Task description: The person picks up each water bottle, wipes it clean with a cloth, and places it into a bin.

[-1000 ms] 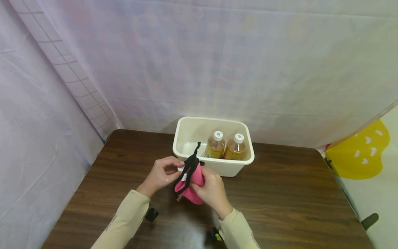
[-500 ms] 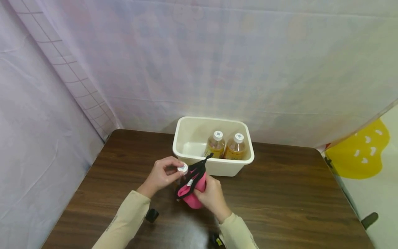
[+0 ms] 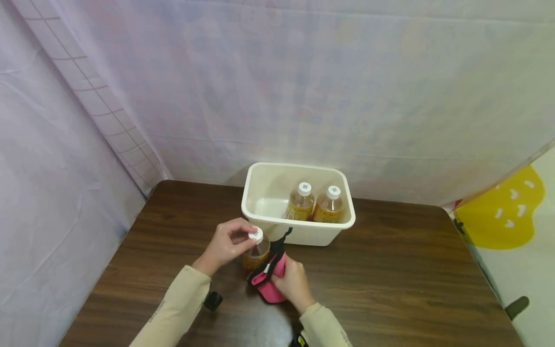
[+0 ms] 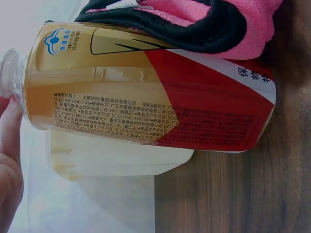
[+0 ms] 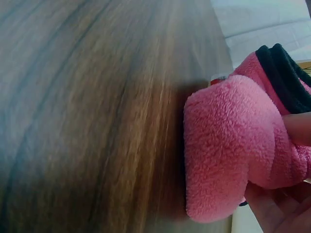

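A bottle (image 3: 255,260) with a white cap and amber contents stands upright on the table, in front of a white bin. My left hand (image 3: 225,243) pinches it by the cap. Up close in the left wrist view, the bottle's label (image 4: 107,87) is gold and red with small printed text. Just right of the bottle, my right hand (image 3: 294,284) grips a pink fleece cloth (image 3: 272,290) with black edging and a white tag. The cloth is bunched, and its black edge overlaps the bottle's side. In the right wrist view, fingers (image 5: 272,206) dig into the pink pile.
Behind the hands, the white bin (image 3: 269,222) holds two capped bottles, a left one (image 3: 300,206) and a right one (image 3: 328,209), on its right side. A pale curtain (image 3: 303,96) hangs along the back edge of the brown wooden table (image 3: 407,270).
The right hand has drawn the pink cloth down and to the right, off the bottle's upper part, so its cap and shoulder now show. My left hand has stayed at the cap.
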### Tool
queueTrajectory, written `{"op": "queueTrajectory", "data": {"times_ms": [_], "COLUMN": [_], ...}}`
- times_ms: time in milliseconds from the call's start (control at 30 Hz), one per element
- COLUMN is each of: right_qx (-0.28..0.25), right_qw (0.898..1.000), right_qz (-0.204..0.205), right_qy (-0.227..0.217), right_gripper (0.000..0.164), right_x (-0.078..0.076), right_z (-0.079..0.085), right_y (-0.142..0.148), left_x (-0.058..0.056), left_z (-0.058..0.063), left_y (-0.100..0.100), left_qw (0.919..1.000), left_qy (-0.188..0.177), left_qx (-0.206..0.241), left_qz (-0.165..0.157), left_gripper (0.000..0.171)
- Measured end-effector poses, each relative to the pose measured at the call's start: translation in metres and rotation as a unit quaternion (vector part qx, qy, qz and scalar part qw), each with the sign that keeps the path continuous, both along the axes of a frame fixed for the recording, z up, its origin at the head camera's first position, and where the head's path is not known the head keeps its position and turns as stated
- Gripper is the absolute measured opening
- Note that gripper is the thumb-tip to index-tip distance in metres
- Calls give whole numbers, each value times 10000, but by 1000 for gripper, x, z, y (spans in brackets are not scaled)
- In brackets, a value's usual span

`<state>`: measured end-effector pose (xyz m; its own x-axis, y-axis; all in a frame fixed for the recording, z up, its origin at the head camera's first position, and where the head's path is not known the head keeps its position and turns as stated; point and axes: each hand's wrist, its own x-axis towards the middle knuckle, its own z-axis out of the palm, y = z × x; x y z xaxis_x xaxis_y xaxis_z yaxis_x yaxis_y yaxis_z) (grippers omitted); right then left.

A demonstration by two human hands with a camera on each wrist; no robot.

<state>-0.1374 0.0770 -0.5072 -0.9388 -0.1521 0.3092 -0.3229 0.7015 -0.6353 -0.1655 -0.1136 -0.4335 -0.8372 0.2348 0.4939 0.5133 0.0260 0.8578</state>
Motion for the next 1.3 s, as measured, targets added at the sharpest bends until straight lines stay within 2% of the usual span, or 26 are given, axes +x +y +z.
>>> {"op": "queueTrajectory", "data": {"times_ms": [200, 333, 567, 733, 867, 1067, 1200, 1300], "right_qx": [-141, -445, -921, -768, -607, -505, -606, -669], "right_qw": [9998, 9983, 9922, 9910, 9901, 9905, 9902, 9904], "right_qz": [56, 183, 284, 208, 203, 167, 188, 147], "right_qy": [112, 336, 787, 1073, 1252, 1271, 1246, 1202], "right_gripper": [24, 23, 25, 28, 25, 25, 26, 27], "right_x": [-1, -1, -1, 0, -1, -1, 2, 5], "right_z": [-3, 5, 42, 69, 83, 83, 75, 65], "right_y": [1, 1, 0, -5, -11, -12, -9, -7], "left_x": [0, 0, 0, -2, -3, -1, 1, 5], "left_z": [1, 0, -1, -3, -4, -2, 3, 12], "left_y": [1, 0, 0, 1, 0, 0, 2, 3], "left_qw": [10000, 10000, 9999, 9994, 9988, 9988, 9993, 9996], "left_qy": [-19, -12, 163, 327, 477, 489, 371, 290], "left_qx": [10, -14, 1, 61, 72, 34, 5, 24], "left_qz": [16, 24, 23, -43, -53, -45, -6, -56], "left_gripper": [15, 15, 16, 16, 17, 18, 18, 17]}}
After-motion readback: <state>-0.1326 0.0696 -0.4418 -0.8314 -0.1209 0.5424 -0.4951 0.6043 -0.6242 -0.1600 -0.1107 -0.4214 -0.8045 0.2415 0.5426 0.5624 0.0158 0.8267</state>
